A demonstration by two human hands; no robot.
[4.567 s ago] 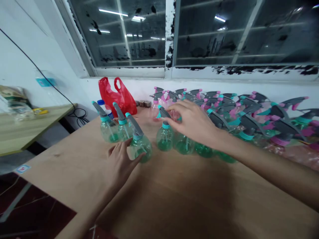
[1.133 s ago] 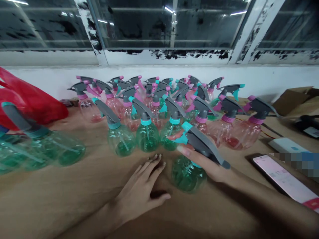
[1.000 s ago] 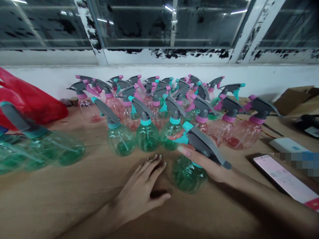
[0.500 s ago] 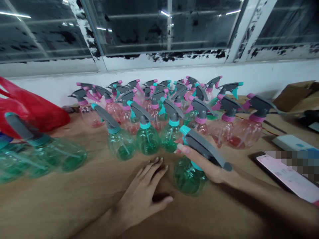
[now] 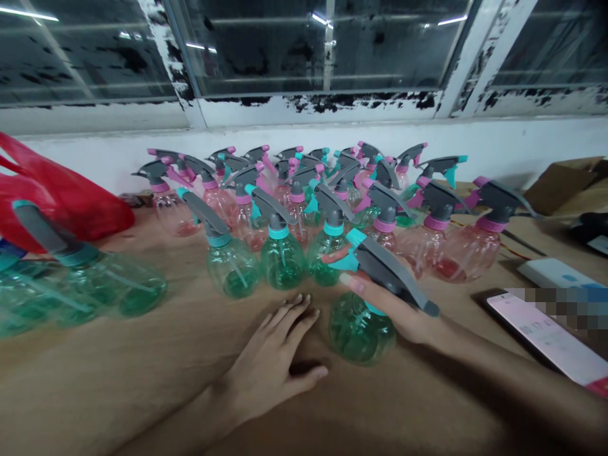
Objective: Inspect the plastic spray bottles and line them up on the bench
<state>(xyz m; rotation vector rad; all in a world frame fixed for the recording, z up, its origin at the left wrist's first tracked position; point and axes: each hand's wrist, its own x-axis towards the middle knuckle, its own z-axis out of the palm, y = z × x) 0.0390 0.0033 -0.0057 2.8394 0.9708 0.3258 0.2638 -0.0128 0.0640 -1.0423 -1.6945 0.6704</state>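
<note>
My right hand (image 5: 403, 310) is closed around the neck of a green spray bottle (image 5: 358, 332), below its grey head with a turquoise nozzle and trigger. The thumb lies across the near side of the neck, and fingers show beyond the trigger. To the left, my left hand (image 5: 273, 358) rests flat on the wooden table (image 5: 156, 386), fingers stretched out and holding nothing. Just beyond my hands three green spray bottles (image 5: 284, 261) stand in a row. Behind them several pink spray bottles (image 5: 475, 250) and a few more green ones are packed together.
More green spray bottles (image 5: 140, 288) stand at the left, near a red plastic bag (image 5: 71, 202). On the right lie a phone (image 5: 536, 332), a white box (image 5: 555, 275) and a brown cardboard box (image 5: 565, 183). A white wall (image 5: 304, 136) with windows closes off the back.
The turquoise trigger of the held bottle now shows in front of my fingers, where it was hardly visible before. My left hand stays flat in place; the view has shifted slightly.
</note>
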